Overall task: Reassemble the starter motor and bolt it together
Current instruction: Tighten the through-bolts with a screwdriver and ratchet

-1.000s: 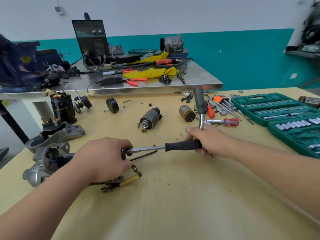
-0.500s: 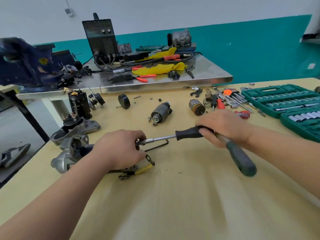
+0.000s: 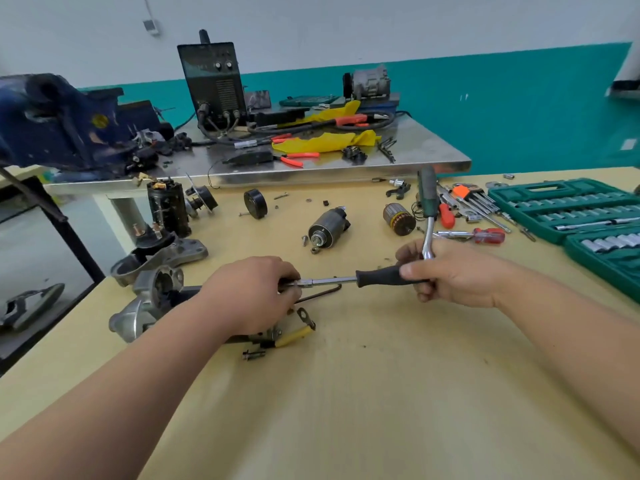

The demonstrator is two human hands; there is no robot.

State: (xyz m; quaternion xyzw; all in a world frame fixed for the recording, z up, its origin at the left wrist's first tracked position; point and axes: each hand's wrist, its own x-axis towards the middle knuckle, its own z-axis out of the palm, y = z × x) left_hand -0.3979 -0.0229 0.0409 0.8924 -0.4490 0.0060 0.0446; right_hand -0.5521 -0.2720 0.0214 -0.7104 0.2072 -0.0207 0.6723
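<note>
The starter motor lies on its side at the left of the wooden table, its silver nose housing towards the left edge. My left hand grips its rear end and covers the bolt there. A long driver with a black handle runs from that hand to my right hand. My right hand grips the driver's handle end together with a ratchet head. The ratchet's green handle points away from me. A yellow-sleeved cable lug sticks out below my left hand.
A solenoid, an armature, a black round cap and a second starter housing lie beyond my hands. Green socket cases stand at the right, screwdrivers beside them. A steel bench with a black welder sits behind.
The ratchet handle swung from pointing towards me and to the right half a second ago back up to pointing away. My left hand stayed on the motor.
</note>
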